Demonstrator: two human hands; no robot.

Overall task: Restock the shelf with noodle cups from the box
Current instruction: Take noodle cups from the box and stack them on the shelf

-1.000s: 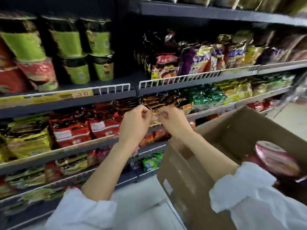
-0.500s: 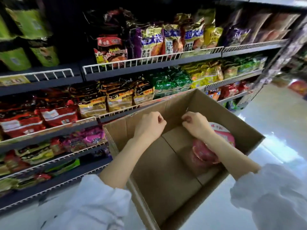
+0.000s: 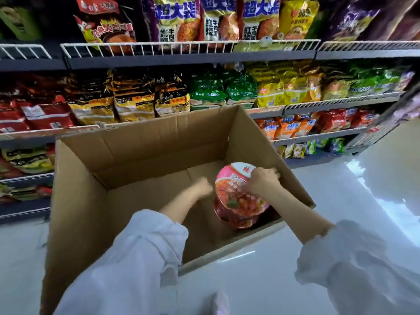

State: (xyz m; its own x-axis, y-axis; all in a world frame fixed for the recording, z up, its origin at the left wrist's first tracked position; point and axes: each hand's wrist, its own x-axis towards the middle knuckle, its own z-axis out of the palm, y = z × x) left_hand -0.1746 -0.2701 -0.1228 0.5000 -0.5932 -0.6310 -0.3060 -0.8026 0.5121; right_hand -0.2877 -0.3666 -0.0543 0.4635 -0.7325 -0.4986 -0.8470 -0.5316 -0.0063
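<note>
An open cardboard box [image 3: 141, 142] stands on the floor in front of the shelves. One pink and red noodle cup [image 3: 236, 201] lies tilted in its right corner, lid facing me. My right hand [image 3: 263, 181] rests on the cup's upper right rim, fingers curled over it. My left hand [image 3: 202, 186] is inside the box at the cup's left side, blurred; its fingers are partly hidden and I cannot tell whether they grip the cup. Both arms wear white sleeves.
Shelves [image 3: 181, 57] with white wire rails run behind the box, packed with noodle bags in red, yellow, green and purple. Green cups [image 3: 18, 21] show at the top left. A glossy white floor [image 3: 341, 212] lies to the right of the box.
The view dropped from the shelves to the box. Both hands went down into it; the right hand now lies on the cup's rim and the left hand is beside the cup.
</note>
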